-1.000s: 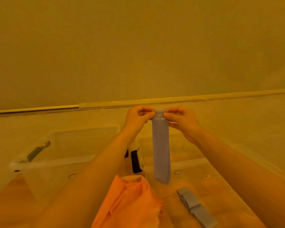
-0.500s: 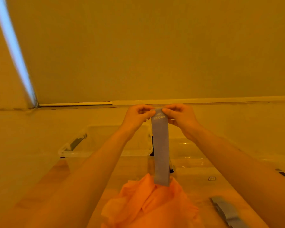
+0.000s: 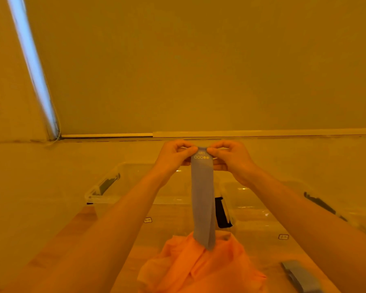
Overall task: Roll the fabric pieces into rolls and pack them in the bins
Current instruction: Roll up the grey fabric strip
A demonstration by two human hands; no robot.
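Observation:
A long grey fabric strip [image 3: 202, 199] hangs straight down in front of me, with small printed circles near its top. My left hand [image 3: 173, 155] and my right hand [image 3: 230, 157] pinch its top edge from either side, held up at arm's length. The strip's lower end touches a crumpled orange fabric piece [image 3: 201, 265] lying below. Behind the strip stand two clear plastic bins: a left bin [image 3: 106, 191] and a right bin [image 3: 262, 210], side by side.
Another grey strip [image 3: 300, 275] lies flat at the lower right. Dark latches sit on the bins' ends, one [image 3: 221, 212] between the two bins. A wall with a low ledge [image 3: 241, 133] runs behind. A bright vertical light strip [image 3: 32, 66] shows at the upper left.
My view has swung left and up, bringing the light strip and the left bin further in. My hands still pinch the strip's top; its lower end now rests on the orange fabric.

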